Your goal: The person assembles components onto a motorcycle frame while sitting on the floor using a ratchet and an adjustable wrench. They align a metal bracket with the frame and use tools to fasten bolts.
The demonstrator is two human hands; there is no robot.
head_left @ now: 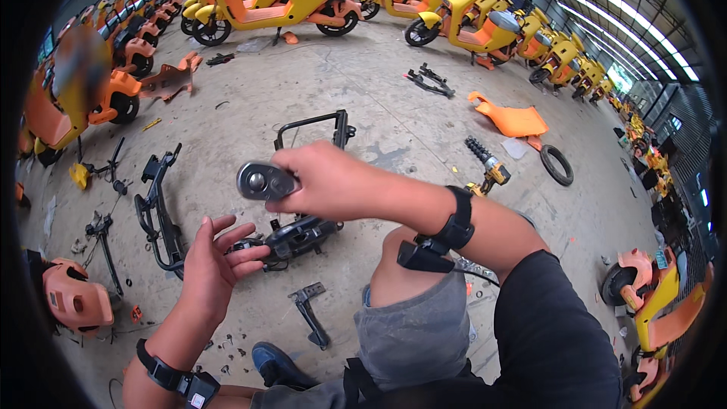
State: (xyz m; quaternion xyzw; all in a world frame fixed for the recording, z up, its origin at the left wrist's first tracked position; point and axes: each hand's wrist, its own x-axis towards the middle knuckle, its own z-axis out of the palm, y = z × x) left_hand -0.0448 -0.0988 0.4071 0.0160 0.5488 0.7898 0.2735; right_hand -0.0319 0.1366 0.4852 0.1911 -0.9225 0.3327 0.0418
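Observation:
My right hand (319,180) is closed around a ratchet wrench (259,181), whose round metal head sticks out to the left of my fingers. The rest of the wrench is hidden in my grip. Below and to the left, my left hand (214,261) is open, palm turned up and fingers spread. Its fingertips are next to a black metal scooter frame (307,236) on the concrete floor; whether they touch it I cannot tell. The upright loop of the frame rises behind my right hand. Near my shoe lies a loose black bracket (309,316).
Another black frame (157,208) lies to the left. A yellow-black cordless drill (494,171), an orange plastic panel (509,117) and a tyre (556,165) are on the right. Small bolts (227,348) are scattered near my left forearm. Rows of yellow scooters (276,4) stand beyond.

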